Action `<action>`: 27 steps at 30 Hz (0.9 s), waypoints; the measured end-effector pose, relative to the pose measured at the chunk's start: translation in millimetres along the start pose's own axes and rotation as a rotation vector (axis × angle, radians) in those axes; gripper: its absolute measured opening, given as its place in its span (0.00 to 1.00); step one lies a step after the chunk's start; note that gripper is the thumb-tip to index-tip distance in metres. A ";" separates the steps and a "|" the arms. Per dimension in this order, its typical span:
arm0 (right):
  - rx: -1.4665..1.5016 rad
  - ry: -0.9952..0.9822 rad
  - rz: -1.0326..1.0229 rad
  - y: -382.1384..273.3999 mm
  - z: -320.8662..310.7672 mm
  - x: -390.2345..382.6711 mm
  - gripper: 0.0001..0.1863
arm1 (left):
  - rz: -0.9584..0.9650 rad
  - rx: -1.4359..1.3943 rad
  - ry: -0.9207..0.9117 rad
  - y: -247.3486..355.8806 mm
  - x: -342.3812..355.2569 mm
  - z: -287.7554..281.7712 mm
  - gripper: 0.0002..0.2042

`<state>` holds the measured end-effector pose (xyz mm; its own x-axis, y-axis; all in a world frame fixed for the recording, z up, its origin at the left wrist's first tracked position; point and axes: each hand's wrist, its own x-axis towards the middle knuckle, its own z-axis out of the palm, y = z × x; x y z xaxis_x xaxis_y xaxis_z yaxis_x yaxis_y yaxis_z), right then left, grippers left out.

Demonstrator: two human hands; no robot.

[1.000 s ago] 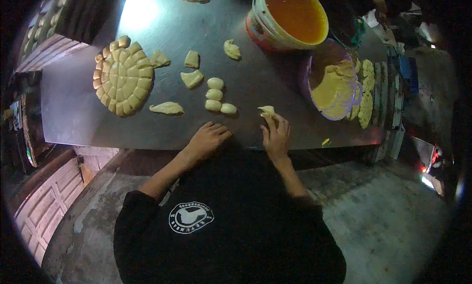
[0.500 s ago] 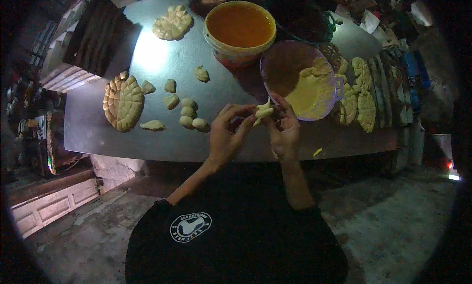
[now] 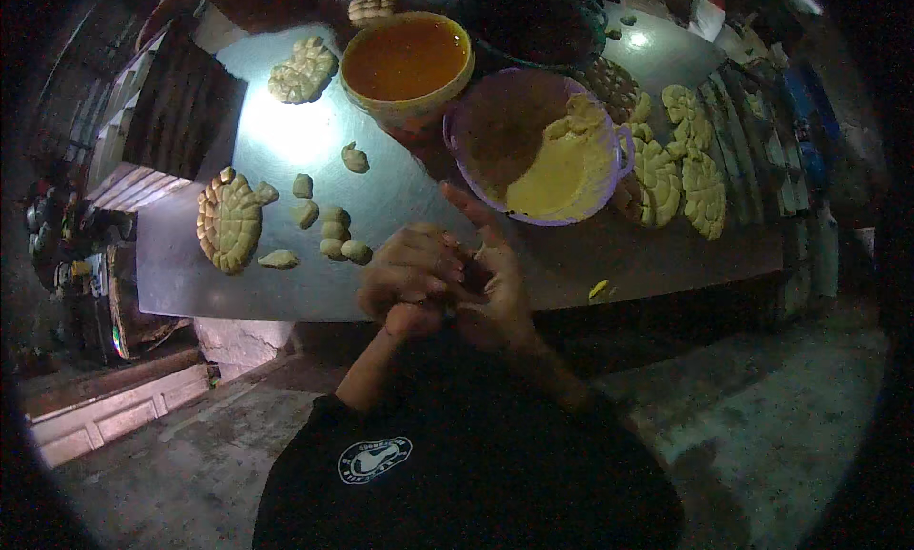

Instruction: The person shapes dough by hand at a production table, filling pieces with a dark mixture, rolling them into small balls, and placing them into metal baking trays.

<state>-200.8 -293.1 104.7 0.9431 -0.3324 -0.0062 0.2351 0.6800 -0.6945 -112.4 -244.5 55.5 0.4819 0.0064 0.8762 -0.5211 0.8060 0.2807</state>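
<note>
Over the table's front edge, my hands are pressed together. My left hand (image 3: 407, 272) lies curled across the palm of my right hand (image 3: 497, 281), whose index finger sticks out toward the purple basin. The piece of dough they held is now hidden between them. Nearest to my left hand on the metal table (image 3: 400, 196) is a cluster of small dough balls (image 3: 333, 230). Looser dough lumps (image 3: 305, 214) lie beyond it. Before my right hand stands the purple basin (image 3: 624, 150), with pale yellow dough (image 3: 562, 174) inside.
An orange-filled bucket (image 3: 407, 100) and a dark tub (image 3: 533, 26) stand behind the basin. Scored dough rounds lie at left (image 3: 231, 221), far left (image 3: 303, 71) and right (image 3: 703, 193). Stacked trays (image 3: 181, 102) rise on the left. A yellow scrap (image 3: 598, 290) sits near the front edge.
My hands have gone from pinching a piece of dough with the fingertips to pressing palm against palm, nearer my body. The view has shifted slightly, so the table's things appear further left.
</note>
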 end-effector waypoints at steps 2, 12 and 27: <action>-0.254 -0.064 -0.078 2.4 3.1 6.9 0.43 | -0.287 -0.039 0.142 12.3 -12.0 -1.9 0.30; -1.007 0.179 -0.021 -26.8 -52.4 91.0 0.22 | -1.187 0.088 0.030 11.0 -9.4 -75.0 0.44; -0.621 0.607 0.214 7.1 -77.8 118.2 0.27 | -1.618 -0.180 0.019 -35.0 16.0 -129.7 0.18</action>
<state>-105.9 -378.3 43.0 0.6239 -0.6473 -0.4379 -0.2674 0.3497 -0.8979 4.9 -195.9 8.8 0.4229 -0.8629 -0.2767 0.5936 0.0331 0.8041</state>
